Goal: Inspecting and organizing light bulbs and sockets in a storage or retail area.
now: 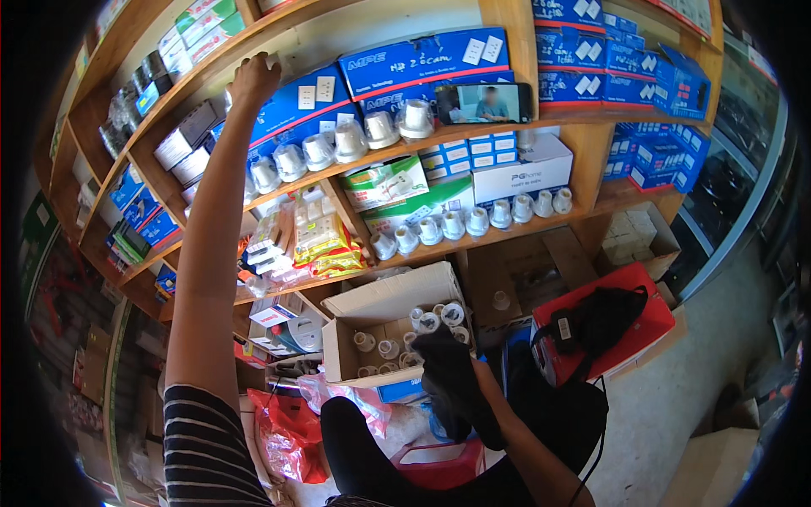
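My left hand (255, 79) reaches up to the upper shelf, above a long blue box (304, 101). Its fingers are bent around something pale and clear at their tips, too small to name. My right hand (443, 355) is at the near right edge of an open cardboard box (393, 291), with a black cloth (453, 386) over or in it; its fingers are hidden. Inside the box are several white lamp holders in clear wrap (388, 348). More wrapped lamp holders (350, 141) stand in a row along the shelf edge, beside a phone (485, 103) showing a video.
A lower shelf carries another row of lamp holders (476, 221) before white and green boxes. Packs in yellow and red plastic (320, 244) lie left of them. A red box (640, 317) with a black bag stands at right. Red plastic bags (288, 434) lie on the floor.
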`<move>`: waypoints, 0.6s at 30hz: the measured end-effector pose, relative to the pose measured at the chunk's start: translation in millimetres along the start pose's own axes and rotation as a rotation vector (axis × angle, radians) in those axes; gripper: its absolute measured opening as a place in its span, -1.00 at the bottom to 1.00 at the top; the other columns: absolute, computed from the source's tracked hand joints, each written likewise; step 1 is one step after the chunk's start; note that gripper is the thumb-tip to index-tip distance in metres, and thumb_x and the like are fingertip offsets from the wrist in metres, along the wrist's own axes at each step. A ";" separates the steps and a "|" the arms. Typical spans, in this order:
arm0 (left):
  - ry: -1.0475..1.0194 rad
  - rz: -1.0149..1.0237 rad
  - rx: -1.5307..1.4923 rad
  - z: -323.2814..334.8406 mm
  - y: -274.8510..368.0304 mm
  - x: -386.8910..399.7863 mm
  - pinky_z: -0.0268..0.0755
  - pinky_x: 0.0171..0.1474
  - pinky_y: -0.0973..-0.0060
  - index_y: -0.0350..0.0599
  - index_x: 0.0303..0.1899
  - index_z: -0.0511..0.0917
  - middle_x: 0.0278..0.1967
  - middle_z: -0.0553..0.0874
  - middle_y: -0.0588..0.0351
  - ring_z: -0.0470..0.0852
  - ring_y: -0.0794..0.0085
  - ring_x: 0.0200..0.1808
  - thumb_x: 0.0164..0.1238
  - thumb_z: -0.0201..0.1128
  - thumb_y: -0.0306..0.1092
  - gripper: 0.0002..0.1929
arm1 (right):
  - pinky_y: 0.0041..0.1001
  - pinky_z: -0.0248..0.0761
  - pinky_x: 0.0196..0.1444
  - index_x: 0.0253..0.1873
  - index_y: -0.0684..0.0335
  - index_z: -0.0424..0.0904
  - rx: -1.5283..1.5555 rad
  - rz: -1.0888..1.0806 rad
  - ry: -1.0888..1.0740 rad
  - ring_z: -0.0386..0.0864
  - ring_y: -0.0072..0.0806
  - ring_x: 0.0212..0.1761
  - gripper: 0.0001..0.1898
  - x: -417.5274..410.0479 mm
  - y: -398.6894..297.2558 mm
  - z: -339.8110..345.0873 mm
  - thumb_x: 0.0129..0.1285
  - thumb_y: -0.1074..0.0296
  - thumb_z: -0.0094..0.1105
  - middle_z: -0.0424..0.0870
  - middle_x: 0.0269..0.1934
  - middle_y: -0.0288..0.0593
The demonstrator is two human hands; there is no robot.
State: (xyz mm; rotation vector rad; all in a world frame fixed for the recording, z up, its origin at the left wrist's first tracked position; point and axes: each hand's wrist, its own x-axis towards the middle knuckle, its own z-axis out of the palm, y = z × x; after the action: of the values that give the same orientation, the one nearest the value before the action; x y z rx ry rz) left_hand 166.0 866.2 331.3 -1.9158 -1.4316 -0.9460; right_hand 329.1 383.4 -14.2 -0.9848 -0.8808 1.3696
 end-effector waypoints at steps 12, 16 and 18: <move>0.184 0.077 -0.059 -3.0 14.7 -39.4 0.30 0.20 -0.27 -0.06 0.38 0.35 0.13 0.63 -0.26 0.57 -0.18 0.20 0.40 0.15 0.10 -0.36 | -0.50 0.50 -0.17 0.10 0.33 0.62 -0.127 -0.114 0.108 0.61 -0.60 -0.22 -0.69 -11.8 -16.5 -4.1 0.41 0.24 0.22 0.72 -0.24 -0.24; 0.345 0.281 -0.802 -13.3 64.3 -155.1 0.50 -0.02 0.26 -0.22 -0.01 0.58 -0.15 0.69 -0.17 0.69 0.06 -0.12 0.39 0.25 -0.32 -0.76 | -0.48 0.49 0.00 0.26 0.38 0.51 0.564 -0.168 0.168 0.62 -0.48 -0.01 -0.61 -17.3 -25.9 -28.4 0.42 0.32 0.19 0.67 -0.03 -0.14; -0.176 0.199 -1.048 -13.5 94.9 -277.8 0.50 -0.10 0.29 -0.25 -0.08 0.58 -0.22 0.75 -0.06 0.71 0.25 -0.17 0.36 0.26 -0.36 -0.80 | -0.49 0.49 -0.12 0.26 0.41 0.49 0.487 -0.323 0.436 0.62 -0.48 -0.13 -0.64 -22.1 -49.0 -34.5 0.49 0.34 0.04 0.64 -0.11 -0.15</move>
State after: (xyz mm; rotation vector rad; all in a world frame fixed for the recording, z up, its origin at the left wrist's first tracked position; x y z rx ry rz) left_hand 204.6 673.0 113.4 -2.8532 -0.8137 -1.6533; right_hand 378.4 361.8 20.2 -0.6843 -0.3314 0.9721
